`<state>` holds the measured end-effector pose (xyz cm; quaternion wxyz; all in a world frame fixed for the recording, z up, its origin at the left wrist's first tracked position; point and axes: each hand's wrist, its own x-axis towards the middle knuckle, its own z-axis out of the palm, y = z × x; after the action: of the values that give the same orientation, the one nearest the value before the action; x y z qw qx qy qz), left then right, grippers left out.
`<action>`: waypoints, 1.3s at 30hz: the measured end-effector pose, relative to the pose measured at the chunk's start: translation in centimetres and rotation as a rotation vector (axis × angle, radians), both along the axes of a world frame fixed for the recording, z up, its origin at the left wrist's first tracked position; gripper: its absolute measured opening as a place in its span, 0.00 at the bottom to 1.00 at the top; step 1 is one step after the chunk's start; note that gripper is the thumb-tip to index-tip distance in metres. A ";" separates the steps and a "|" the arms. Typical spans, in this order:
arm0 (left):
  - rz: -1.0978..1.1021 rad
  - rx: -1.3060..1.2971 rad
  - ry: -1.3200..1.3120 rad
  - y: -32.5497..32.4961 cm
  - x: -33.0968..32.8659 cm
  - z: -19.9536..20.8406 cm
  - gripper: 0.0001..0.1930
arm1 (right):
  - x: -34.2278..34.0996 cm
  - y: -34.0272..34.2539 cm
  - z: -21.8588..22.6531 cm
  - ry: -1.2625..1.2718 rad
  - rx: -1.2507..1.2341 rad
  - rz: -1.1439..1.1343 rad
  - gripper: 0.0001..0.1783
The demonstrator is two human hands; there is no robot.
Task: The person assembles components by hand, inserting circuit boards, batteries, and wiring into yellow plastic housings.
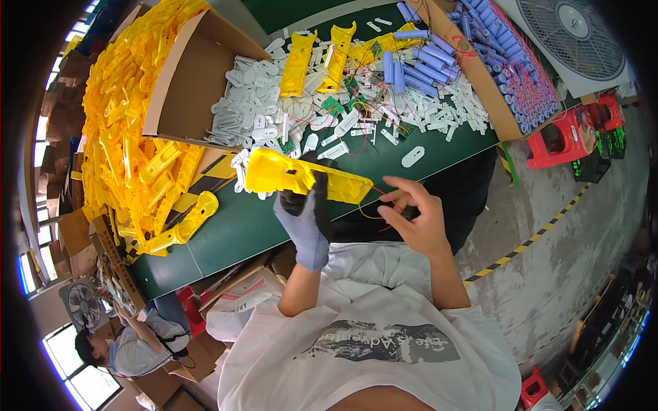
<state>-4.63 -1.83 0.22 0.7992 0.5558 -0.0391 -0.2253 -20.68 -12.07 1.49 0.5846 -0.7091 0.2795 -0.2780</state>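
My left hand [306,222], in a grey glove with black palm and fingers, grips a long yellow plastic casing [274,171] above the table's near edge. The casing is tilted, its hollow side partly in view. From its right end run thin red and yellow wires [371,216]. My bare right hand [428,222] is just right of that end, fingers curled around the wires. Something small and dark shows between these fingers; what it is I cannot make out. White oval plastic pieces [260,79] and small green circuit boards [332,105] lie beyond the casing.
Yellow casings [123,116] are heaped at the left beside an open cardboard box [185,75]. Purple cylindrical battery cells [418,72] lie loose on the green table [229,229]; more fill a box at right. A fan [572,34] and red stools [565,140] stand right. Another person [140,342] sits lower left.
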 end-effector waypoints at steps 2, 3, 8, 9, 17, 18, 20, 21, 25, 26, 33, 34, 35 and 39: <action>-0.015 -0.009 -0.116 -0.6 1.1 1.8 0.16 | -1.0 -0.2 0.0 0.005 -0.094 0.066 0.24; -0.013 -0.056 -0.107 -0.8 1.7 2.7 0.15 | -1.5 -0.3 0.3 -0.052 0.037 0.154 0.25; -0.014 0.086 -0.236 -1.2 3.0 3.8 0.11 | -2.9 -0.3 0.4 -0.325 0.305 0.268 0.26; -0.018 0.083 -0.233 -1.1 3.1 3.7 0.11 | -2.8 -0.3 0.4 -0.322 0.302 0.263 0.26; -0.135 0.082 -0.164 -0.1 4.1 2.3 0.14 | -2.0 -2.0 0.9 -0.386 0.163 0.046 0.18; -0.128 0.081 -0.165 0.0 4.1 2.3 0.14 | -1.7 -2.4 0.9 -0.375 0.076 0.030 0.16; -0.137 0.037 -0.105 -0.1 3.9 2.2 0.15 | -1.1 -3.0 0.8 -0.398 0.018 0.071 0.10; -0.143 0.062 -0.074 0.0 4.0 2.3 0.16 | -0.7 -3.1 0.8 -0.389 0.049 0.067 0.09; -0.162 0.054 -0.031 0.3 4.4 1.1 0.15 | 0.9 -2.8 0.6 -0.337 0.211 0.086 0.07; -0.145 0.064 -0.034 0.3 4.3 1.1 0.15 | 1.2 -2.6 0.4 -0.302 0.237 0.094 0.06; -0.188 0.011 0.013 -0.4 3.4 3.8 0.14 | 0.6 1.7 -3.1 -0.336 -0.097 0.204 0.33; -0.174 -0.026 0.062 -0.6 3.1 4.5 0.14 | 0.4 2.3 -3.7 -0.333 -0.093 0.196 0.33; -0.163 -0.062 0.111 -0.8 2.9 5.0 0.15 | 0.3 3.2 -4.4 -0.391 -0.061 0.187 0.35; -0.192 -0.001 0.048 -1.4 2.3 6.1 0.12 | 1.2 4.4 -5.2 -0.458 -0.097 0.040 0.33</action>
<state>-2.31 -3.27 6.31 0.7750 0.5436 -0.0728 -0.3140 -19.53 -7.63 -3.72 0.6036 -0.6601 0.1118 -0.4329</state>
